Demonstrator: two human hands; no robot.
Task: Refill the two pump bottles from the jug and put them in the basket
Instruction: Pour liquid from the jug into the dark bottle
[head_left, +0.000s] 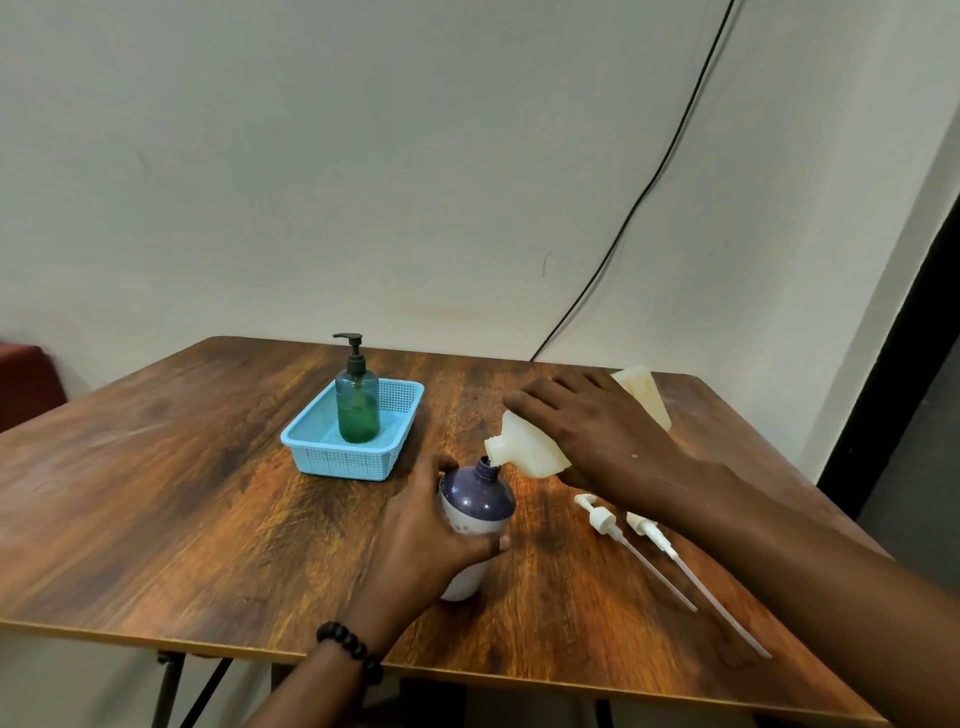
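Note:
A green pump bottle (357, 410) with a black pump stands upright in the light blue basket (317, 457) at mid table. My left hand (415, 540) grips a purple-and-white bottle (475, 512) with its neck open and no pump on it. My right hand (597, 436) holds the cream jug (524, 447) tilted, spout down, right at the open neck. Much of the jug is hidden under my hand. Whether liquid flows is too small to tell.
Two white pump heads with long dip tubes (639, 551) lie on the wooden table (182, 519) to the right of the purple bottle, under my right forearm. A black cable (649, 192) runs down the wall behind. The table's front edge is near.

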